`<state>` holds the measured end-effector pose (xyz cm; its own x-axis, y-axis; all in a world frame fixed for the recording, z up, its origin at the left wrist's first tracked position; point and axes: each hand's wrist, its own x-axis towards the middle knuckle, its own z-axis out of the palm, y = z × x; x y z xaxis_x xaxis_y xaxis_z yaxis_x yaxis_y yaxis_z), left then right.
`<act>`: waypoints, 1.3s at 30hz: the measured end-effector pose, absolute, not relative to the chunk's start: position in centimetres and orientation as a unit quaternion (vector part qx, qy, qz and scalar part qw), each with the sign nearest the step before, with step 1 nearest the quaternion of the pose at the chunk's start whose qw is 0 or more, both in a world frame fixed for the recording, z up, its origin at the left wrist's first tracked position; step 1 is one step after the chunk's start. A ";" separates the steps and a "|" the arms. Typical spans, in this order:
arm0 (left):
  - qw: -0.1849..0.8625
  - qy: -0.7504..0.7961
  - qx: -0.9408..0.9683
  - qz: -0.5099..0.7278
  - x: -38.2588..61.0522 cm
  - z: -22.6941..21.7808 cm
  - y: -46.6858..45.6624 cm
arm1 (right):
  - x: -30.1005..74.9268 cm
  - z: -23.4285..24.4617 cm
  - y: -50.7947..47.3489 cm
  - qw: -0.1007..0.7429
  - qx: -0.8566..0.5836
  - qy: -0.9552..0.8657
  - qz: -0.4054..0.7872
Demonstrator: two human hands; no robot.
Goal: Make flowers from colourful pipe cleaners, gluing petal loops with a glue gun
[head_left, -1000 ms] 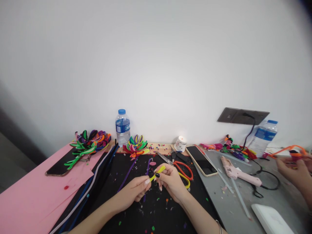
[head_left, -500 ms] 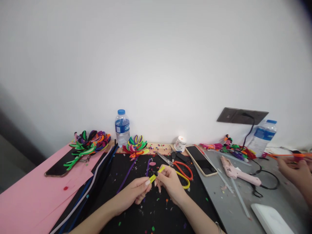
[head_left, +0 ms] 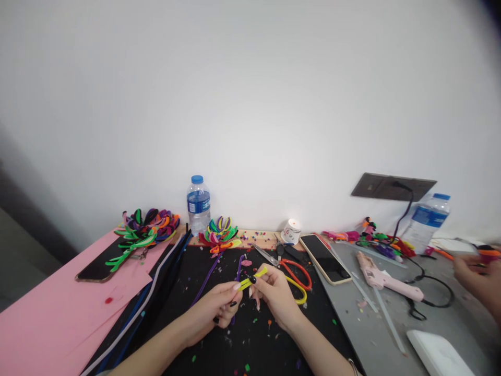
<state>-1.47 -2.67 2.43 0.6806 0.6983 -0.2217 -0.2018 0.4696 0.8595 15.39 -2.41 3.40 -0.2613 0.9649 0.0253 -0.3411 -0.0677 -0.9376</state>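
Observation:
A short yellow pipe cleaner (head_left: 246, 283), looking folded double, is stretched between my two hands above the black mat (head_left: 176, 313). My left hand (head_left: 215, 308) pinches its lower left end between thumb and fingers. Closer to the upper right end, my right hand (head_left: 274, 295) grips it the same way. Purple pipe cleaners (head_left: 206, 279) lie on the mat just behind my hands. Right of my right hand are scissors (head_left: 295, 271) with red and yellow handles, partly covered by that hand.
Pipe-cleaner flowers (head_left: 219, 235), a water bottle (head_left: 199, 206) and a paper cup (head_left: 290, 232) line the wall. Phones (head_left: 326, 259) lie on both sides. A pink glue gun (head_left: 387, 279) with a cable rests on the right, near another person's hand (head_left: 477, 279). Pink paper (head_left: 47, 324) covers the left.
The fingers of my left hand have shifted slightly on the yellow pipe cleaner. Both hands still hold it at nearly the same spot. The whole view has moved a little.

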 end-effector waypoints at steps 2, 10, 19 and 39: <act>0.815 0.278 0.421 0.285 -1.5 2.3 -2.5 | 15.3 3.4 -2.4 0.510 -0.341 -0.460 0.641; 0.847 0.254 0.372 0.281 -1.5 2.3 -2.8 | 15.2 3.8 -2.7 0.526 -0.317 -0.426 0.664; 0.850 0.254 0.392 0.244 -1.5 2.8 -3.2 | 15.2 3.7 -2.6 0.524 -0.317 -0.426 0.666; 0.779 0.321 0.430 0.325 -1.1 3.2 -3.0 | 15.5 3.2 -2.2 0.544 -0.355 -0.451 0.612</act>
<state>-1.05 -3.00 3.15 0.5827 0.7822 -0.2207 -0.2302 0.4192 0.8782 15.52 -2.23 3.18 -0.1551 0.9863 0.0560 -0.3460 -0.0011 -0.9382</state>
